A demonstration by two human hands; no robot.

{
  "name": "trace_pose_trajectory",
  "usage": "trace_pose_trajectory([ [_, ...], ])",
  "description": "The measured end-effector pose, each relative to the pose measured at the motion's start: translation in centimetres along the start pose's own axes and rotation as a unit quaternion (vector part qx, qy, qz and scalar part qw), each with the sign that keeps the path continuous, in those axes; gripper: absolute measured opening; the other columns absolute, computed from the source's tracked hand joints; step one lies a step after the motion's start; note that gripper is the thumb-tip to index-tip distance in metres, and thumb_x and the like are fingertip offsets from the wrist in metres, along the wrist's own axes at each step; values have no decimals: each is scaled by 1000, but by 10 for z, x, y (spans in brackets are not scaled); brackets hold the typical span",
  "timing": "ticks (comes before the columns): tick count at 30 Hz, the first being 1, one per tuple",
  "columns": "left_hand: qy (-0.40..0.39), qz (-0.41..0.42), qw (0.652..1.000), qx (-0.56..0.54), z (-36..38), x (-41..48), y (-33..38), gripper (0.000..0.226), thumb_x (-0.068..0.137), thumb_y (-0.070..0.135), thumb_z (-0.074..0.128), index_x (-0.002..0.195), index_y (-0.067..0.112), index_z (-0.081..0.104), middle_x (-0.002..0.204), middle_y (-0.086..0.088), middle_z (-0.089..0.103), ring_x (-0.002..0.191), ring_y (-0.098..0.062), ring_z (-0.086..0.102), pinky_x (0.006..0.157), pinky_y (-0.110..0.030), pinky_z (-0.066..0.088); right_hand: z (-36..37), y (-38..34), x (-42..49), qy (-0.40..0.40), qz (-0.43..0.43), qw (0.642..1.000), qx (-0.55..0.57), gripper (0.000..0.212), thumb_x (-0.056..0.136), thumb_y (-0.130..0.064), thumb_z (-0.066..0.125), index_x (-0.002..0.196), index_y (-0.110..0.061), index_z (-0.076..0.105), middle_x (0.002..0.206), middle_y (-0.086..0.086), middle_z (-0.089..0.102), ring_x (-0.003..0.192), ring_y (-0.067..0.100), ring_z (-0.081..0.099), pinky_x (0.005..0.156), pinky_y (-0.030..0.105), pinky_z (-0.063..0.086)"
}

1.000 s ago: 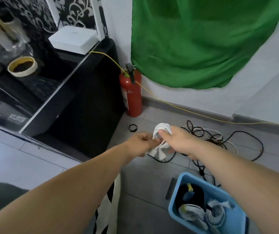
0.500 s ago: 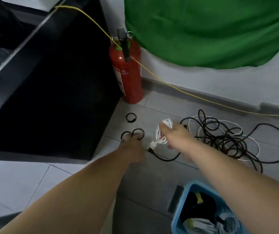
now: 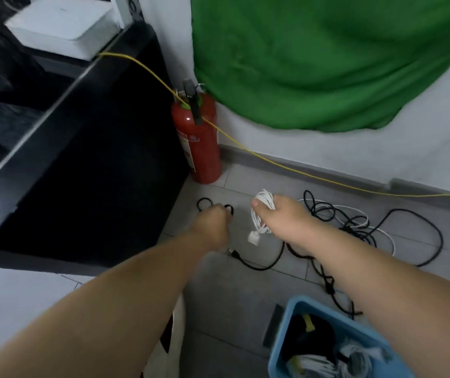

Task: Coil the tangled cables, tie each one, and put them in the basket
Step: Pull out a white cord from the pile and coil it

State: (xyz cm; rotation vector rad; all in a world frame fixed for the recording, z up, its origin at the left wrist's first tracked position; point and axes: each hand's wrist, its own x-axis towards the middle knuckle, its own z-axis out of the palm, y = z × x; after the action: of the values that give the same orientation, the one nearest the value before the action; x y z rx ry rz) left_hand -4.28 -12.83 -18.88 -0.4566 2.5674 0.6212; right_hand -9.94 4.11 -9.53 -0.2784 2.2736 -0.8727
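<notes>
Now the right hand [image 3: 282,215] grips the coiled white cable [image 3: 262,211] upright just above the floor [image 3: 232,304], while the left hand [image 3: 213,223] meets the black ties [image 3: 203,204] just leftward, its fingers hidden and its grasp unclear.

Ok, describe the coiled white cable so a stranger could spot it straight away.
Find the red fire extinguisher against the wall, below the green cloth. Just in front of it, above the grey floor, the right hand grips the white coil. Unlike the cable tangle to its right, loose and mostly black, it is a tight white bundle with a connector dangling below.
</notes>
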Motion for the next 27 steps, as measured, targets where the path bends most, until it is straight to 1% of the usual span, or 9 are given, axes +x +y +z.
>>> trace_pose_trajectory([
  [3,42,22,996,-77,-36,-19,20,30,89,6,62,116,14,72,123,-7,67,109,-23,65,86,-20,46,-22,-20,-18,20,-6,999,-27,44,103,-48,49,85,-12,65,88,8,71,87,28,65,72,33,43],
  [8,47,76,982,-164,-119,-69,68,24,82,0,76,103,11,77,81,3,68,54,0,56,48,-11,42,-57,-59,-70,70,-41,996,-27,46,103,-48,51,75,-13,61,74,-1,64,77,22,59,66,29,41],
  [11,62,118,963,-233,-162,-106,91,23,80,3,76,99,15,81,82,4,75,70,-8,71,64,-17,58,-75,-75,-105,76,-57,995,-16,40,102,-47,53,76,-19,65,85,2,71,83,21,63,67,25,43],
  [12,70,125,956,-255,-171,-119,95,24,83,5,72,102,17,81,84,6,77,69,-2,71,66,-17,59,-79,-79,-115,71,-60,996,-12,38,102,-47,54,80,-19,67,91,5,74,87,23,65,72,28,46],
  [15,84,145,944,-283,-193,-164,106,28,91,5,61,110,19,78,84,9,72,55,7,61,56,-11,50,-94,-87,-145,62,-65,996,15,36,101,-46,56,82,-18,68,88,6,75,82,24,67,76,36,49],
  [18,97,159,931,-314,-206,-207,112,24,88,7,73,107,19,77,95,-2,77,77,-6,73,79,-30,63,-105,-93,-173,45,-81,995,32,39,98,-51,56,87,-16,68,87,7,76,77,20,65,77,39,52],
  [21,168,153,918,-324,-213,-232,116,19,80,16,86,95,23,79,88,-3,78,84,-22,76,80,-38,64,-109,-95,-198,56,-108,992,18,44,96,-56,55,87,-15,69,91,7,77,83,22,69,89,45,55],
  [23,196,157,904,-347,-213,-242,118,12,85,13,81,92,23,80,83,0,79,83,-19,76,81,-35,64,-109,-92,-211,66,-122,990,2,44,99,-53,54,84,-15,69,89,6,76,86,26,70,89,45,54],
  [27,194,186,913,-307,-199,-250,122,32,94,1,62,104,25,80,92,11,78,85,2,72,82,-16,58,-102,-81,-221,76,-140,986,-37,36,101,-47,52,86,-18,66,85,-1,74,84,18,68,86,41,55],
])
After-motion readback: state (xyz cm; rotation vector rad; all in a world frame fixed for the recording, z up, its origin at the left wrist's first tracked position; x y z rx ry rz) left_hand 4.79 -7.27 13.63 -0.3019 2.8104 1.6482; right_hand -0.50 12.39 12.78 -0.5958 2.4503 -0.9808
